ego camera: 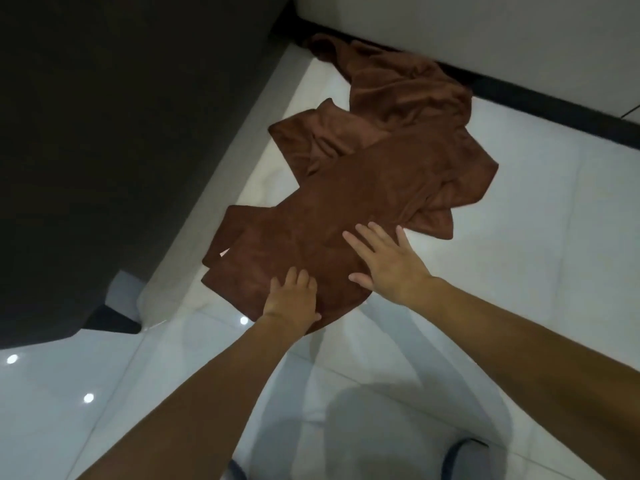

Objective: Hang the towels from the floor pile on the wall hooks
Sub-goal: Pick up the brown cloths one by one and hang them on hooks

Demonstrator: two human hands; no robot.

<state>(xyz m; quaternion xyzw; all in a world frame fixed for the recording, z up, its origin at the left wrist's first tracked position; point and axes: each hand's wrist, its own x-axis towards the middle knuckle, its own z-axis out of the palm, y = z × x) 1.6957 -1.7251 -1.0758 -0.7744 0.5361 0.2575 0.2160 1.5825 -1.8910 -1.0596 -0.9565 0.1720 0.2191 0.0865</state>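
A pile of brown towels (363, 174) lies spread on the white tiled floor, reaching from near my hands back to the wall base. The nearest towel (291, 244) lies fairly flat on top. My left hand (292, 299) is at its near edge, fingers curled over the cloth and thumb beside the hem, gripping it. My right hand (388, 261) lies flat on the same towel, fingers spread and straight. No wall hooks are in view.
A dark panel or door (104, 133) fills the left side, with a pale sill along its foot. A black skirting strip (519, 98) runs under the white wall at the back. Glossy floor tiles (536, 237) lie bare to the right.
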